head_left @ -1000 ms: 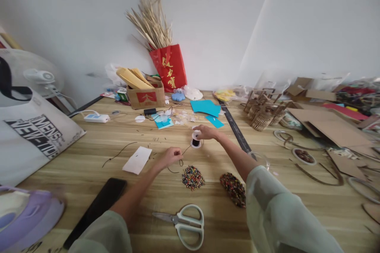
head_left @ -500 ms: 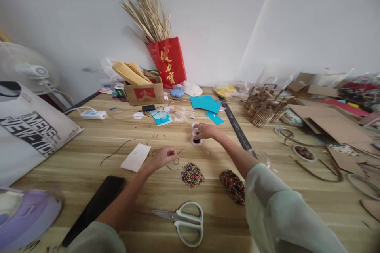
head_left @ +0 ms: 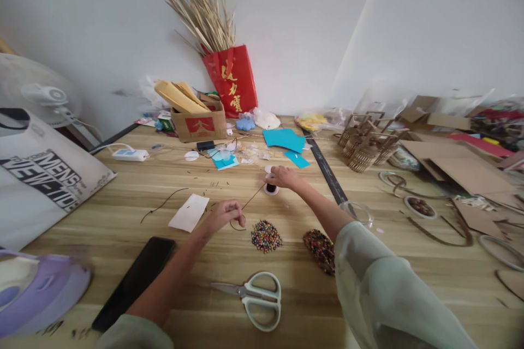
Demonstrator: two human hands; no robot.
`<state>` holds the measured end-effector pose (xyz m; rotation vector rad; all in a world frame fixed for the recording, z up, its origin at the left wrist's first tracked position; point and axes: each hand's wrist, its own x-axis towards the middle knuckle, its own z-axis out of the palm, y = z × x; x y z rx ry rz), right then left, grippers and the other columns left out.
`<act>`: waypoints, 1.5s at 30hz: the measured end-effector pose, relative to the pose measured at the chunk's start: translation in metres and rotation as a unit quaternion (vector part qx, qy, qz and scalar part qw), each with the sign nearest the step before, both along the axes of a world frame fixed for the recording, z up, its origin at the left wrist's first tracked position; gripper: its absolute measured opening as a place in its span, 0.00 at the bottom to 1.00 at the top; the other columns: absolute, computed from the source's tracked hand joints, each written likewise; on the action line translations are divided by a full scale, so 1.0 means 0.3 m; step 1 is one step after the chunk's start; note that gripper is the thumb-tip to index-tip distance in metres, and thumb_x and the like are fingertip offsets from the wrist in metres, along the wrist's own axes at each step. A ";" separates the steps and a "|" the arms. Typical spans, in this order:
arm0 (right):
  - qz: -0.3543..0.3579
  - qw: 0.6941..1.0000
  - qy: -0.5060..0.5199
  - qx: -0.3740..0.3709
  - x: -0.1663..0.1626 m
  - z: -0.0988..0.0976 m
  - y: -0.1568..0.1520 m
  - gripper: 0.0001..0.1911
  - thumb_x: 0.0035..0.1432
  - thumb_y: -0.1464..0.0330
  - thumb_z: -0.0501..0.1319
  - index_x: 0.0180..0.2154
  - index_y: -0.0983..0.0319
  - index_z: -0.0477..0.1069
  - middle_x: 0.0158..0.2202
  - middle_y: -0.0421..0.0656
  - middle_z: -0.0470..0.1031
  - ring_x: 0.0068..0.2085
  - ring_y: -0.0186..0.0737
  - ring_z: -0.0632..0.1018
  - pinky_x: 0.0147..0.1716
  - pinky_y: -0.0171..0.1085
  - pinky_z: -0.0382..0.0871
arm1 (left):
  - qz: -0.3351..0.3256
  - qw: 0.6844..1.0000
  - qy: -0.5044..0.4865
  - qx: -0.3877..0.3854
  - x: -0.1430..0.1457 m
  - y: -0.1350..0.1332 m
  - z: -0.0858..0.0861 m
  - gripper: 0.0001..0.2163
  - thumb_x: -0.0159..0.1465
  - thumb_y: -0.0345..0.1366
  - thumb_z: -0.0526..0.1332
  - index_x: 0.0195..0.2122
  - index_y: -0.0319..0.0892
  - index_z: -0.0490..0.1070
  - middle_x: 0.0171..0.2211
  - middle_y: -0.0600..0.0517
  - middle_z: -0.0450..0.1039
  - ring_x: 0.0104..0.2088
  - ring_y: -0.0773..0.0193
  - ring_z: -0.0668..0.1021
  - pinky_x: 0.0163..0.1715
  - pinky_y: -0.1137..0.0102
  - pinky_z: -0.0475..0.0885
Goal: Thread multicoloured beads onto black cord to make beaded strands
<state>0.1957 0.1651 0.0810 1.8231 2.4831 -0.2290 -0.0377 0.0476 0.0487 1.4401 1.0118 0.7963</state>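
Note:
My right hand (head_left: 282, 177) is closed around a small white spool of dark cord (head_left: 269, 188) standing on the wooden table (head_left: 286, 305). A dark cord (head_left: 251, 198) runs taut from the spool to my left hand (head_left: 224, 213), which pinches its end just left of a pile of coloured beads (head_left: 266, 235). A second heap of beads (head_left: 318, 244) lies partly behind my right sleeve.
White-handled scissors (head_left: 256, 297) lie near the front edge, a black phone (head_left: 135, 282) to their left. A white paper slip (head_left: 189, 212) and a loose cord piece (head_left: 164, 203) lie left of my hand. Blue paper (head_left: 284, 140), a cardboard box (head_left: 198, 122), a black ruler (head_left: 327, 174) and cardboard scraps crowd the back and right.
My left hand has drawn back toward me and slightly left, pulling the cord straight from the spool. The right hand has stayed on the spool.

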 end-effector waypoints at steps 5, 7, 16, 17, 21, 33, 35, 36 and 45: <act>0.050 0.998 0.027 -0.018 0.035 0.009 0.039 0.24 0.56 0.71 0.61 0.56 0.57 0.67 0.56 0.47 0.70 0.51 0.46 0.75 0.47 0.36 0.67 | 0.053 0.996 -0.061 -0.045 -0.038 -0.050 0.039 0.10 0.56 0.41 0.60 0.23 0.42 0.64 0.15 0.55 0.70 0.21 0.64 0.74 0.32 0.66 0.71; 0.072 0.996 0.040 -0.022 0.050 0.011 0.051 0.27 0.55 0.74 0.60 0.56 0.55 0.66 0.58 0.43 0.68 0.51 0.42 0.75 0.47 0.31 0.66 | 0.055 0.995 -0.071 -0.043 -0.063 -0.079 0.061 0.10 0.56 0.41 0.61 0.23 0.41 0.64 0.16 0.54 0.70 0.22 0.64 0.74 0.32 0.67 0.71; 0.000 0.999 0.043 0.010 0.017 0.006 0.026 0.29 0.60 0.48 0.54 0.53 0.62 0.66 0.54 0.55 0.69 0.51 0.54 0.74 0.48 0.45 0.66 | 0.070 0.992 -0.100 -0.034 -0.129 -0.198 0.130 0.12 0.57 0.40 0.63 0.22 0.40 0.66 0.17 0.55 0.69 0.25 0.64 0.73 0.33 0.69 0.66; -0.012 0.999 0.035 0.014 0.005 0.004 0.020 0.31 0.58 0.47 0.55 0.52 0.63 0.67 0.53 0.56 0.69 0.51 0.56 0.73 0.49 0.47 0.65 | 0.070 0.992 -0.097 -0.029 -0.125 -0.208 0.135 0.12 0.57 0.40 0.63 0.21 0.39 0.66 0.18 0.54 0.70 0.26 0.64 0.73 0.34 0.69 0.66; -0.025 0.999 0.019 0.023 -0.010 0.014 0.015 0.31 0.55 0.47 0.58 0.52 0.61 0.67 0.52 0.54 0.71 0.52 0.56 0.73 0.49 0.47 0.65 | 0.048 0.994 -0.091 -0.025 -0.117 -0.254 0.162 0.12 0.57 0.40 0.64 0.21 0.40 0.66 0.18 0.54 0.70 0.28 0.62 0.74 0.33 0.69 0.66; 0.005 1.000 -0.020 0.018 -0.086 0.076 -0.066 0.31 0.59 0.48 0.55 0.49 0.68 0.71 0.48 0.60 0.75 0.50 0.58 0.75 0.47 0.46 0.65 | 0.015 0.996 -0.086 -0.031 -0.122 -0.309 0.137 0.12 0.58 0.41 0.64 0.23 0.40 0.66 0.17 0.54 0.70 0.28 0.63 0.74 0.31 0.70 0.67; 0.007 1.000 -0.025 0.005 -0.115 0.076 -0.072 0.29 0.57 0.51 0.59 0.49 0.68 0.72 0.49 0.60 0.74 0.50 0.58 0.75 0.45 0.46 0.66 | -0.006 0.996 -0.083 -0.035 -0.112 -0.318 0.151 0.13 0.57 0.41 0.64 0.22 0.40 0.66 0.17 0.54 0.69 0.28 0.62 0.74 0.32 0.69 0.68; 0.007 1.000 -0.026 -0.004 -0.118 0.080 -0.068 0.27 0.55 0.53 0.61 0.49 0.67 0.72 0.49 0.59 0.75 0.50 0.57 0.75 0.45 0.45 0.67 | -0.014 0.996 -0.076 -0.037 -0.112 -0.324 0.159 0.13 0.57 0.41 0.64 0.22 0.40 0.66 0.18 0.53 0.70 0.29 0.62 0.75 0.32 0.69 0.68; 0.021 1.000 -0.018 -0.009 -0.019 0.118 -0.019 0.22 0.62 0.58 0.56 0.54 0.60 0.68 0.56 0.53 0.69 0.54 0.53 0.73 0.50 0.45 0.65 | -0.008 0.998 -0.065 -0.026 -0.172 -0.371 0.100 0.14 0.58 0.42 0.63 0.22 0.39 0.65 0.20 0.52 0.71 0.28 0.63 0.74 0.29 0.72 0.67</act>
